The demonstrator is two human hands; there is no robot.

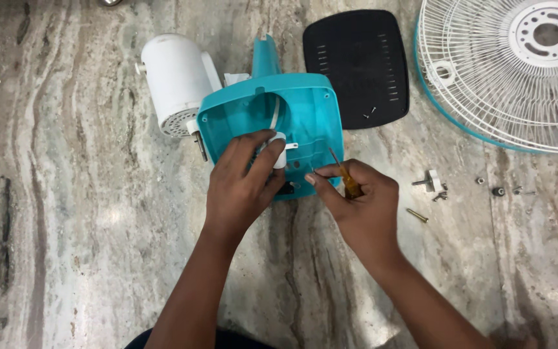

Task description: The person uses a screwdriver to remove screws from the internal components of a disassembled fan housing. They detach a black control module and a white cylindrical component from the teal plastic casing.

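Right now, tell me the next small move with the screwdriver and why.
Probably ease the screwdriver tip down into the teal fan base. The right hand grips it angled at the open underside, while the left hand steadies a white part inside.

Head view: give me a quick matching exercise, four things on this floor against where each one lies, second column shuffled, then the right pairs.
Things:
1. black base cover
2. white fan grille
3. white motor housing
4. loose screws and small parts

Places:
A. left of the teal fan base
B. top right corner, partly out of frame
C. right of the right hand
D. just right of the teal base's top edge

Pairs: 1-D, 2-B, 3-A, 4-C
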